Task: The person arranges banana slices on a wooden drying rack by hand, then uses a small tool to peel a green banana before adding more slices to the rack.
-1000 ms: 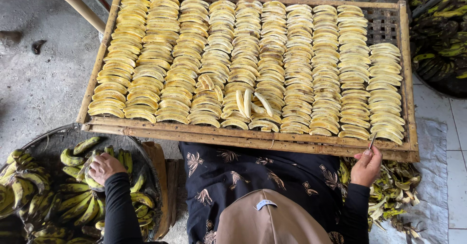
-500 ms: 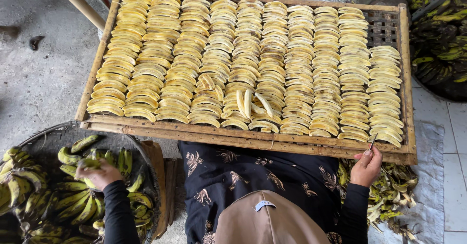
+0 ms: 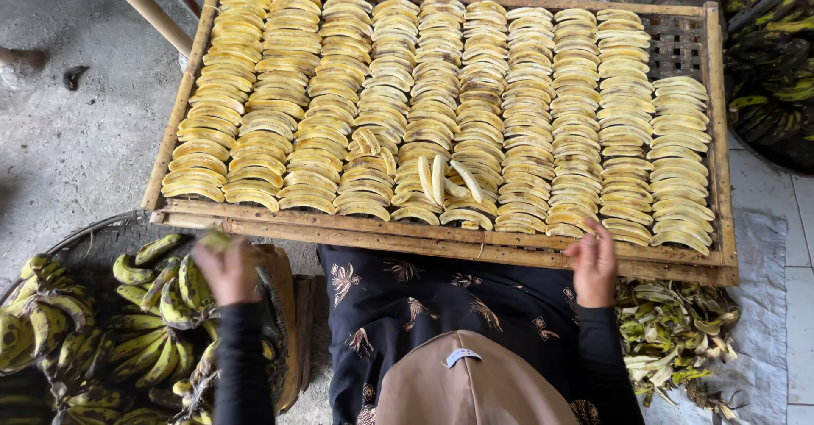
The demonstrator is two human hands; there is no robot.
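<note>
Grey concrete floor [image 3: 76, 128] is lying under everything, with pale tiles showing at the right edge.

Left hand [image 3: 227, 268] is lifting over the basket [image 3: 93, 238], its grip closed around a green banana [image 3: 216, 240]; hand and fruit are blurred, so the finger placement cannot be told. Unpeeled green bananas [image 3: 148, 323] are filling the dark round basket below it, at the person's left.

Right hand [image 3: 593, 262] is resting on the near wooden rail of the drying tray [image 3: 441, 243], fingers curled together; a thin dark object seems to be sitting between them, too small to identify.

Tray is holding peeled yellow banana slices [image 3: 441, 94] in overlapping columns running front to back. A few slices [image 3: 445, 179] near the front centre are lying loose and crosswise on top of the rows. Far right corner is showing bare woven mesh [image 3: 678, 48].

Discarded peels [image 3: 678, 332] are piling on the ground beside the right hand, under the tray's corner. More green bananas [image 3: 776, 61] are sitting in a dark container at upper right. Bamboo pole [image 3: 140, 5] is slanting at upper left.
</note>
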